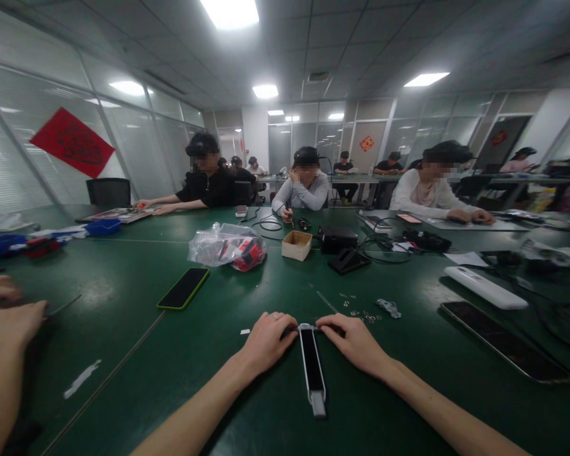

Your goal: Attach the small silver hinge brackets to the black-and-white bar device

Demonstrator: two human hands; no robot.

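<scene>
A long, narrow black strip with a white rim (312, 358) lies on the green table, pointing toward me, with a grey block (318, 404) at its near end. At its far end, my left hand (272, 339) is closed in a pinch on the left side. My right hand (354, 341) pinches at the same end from the right. Whatever is between the fingertips is too small to make out. Several tiny ring-like pieces (368, 315) and a crumpled clear scrap (388, 308) lie beyond my right hand. A small white piece (245, 332) rests beside my left hand.
A green-edged phone (183, 289), a plastic bag with red parts (228, 246) and a small open box (297, 246) stand farther back. On the right lie a dark phone (503, 341), a white case (485, 287) and cables. Another person's hands (9, 310) are at left.
</scene>
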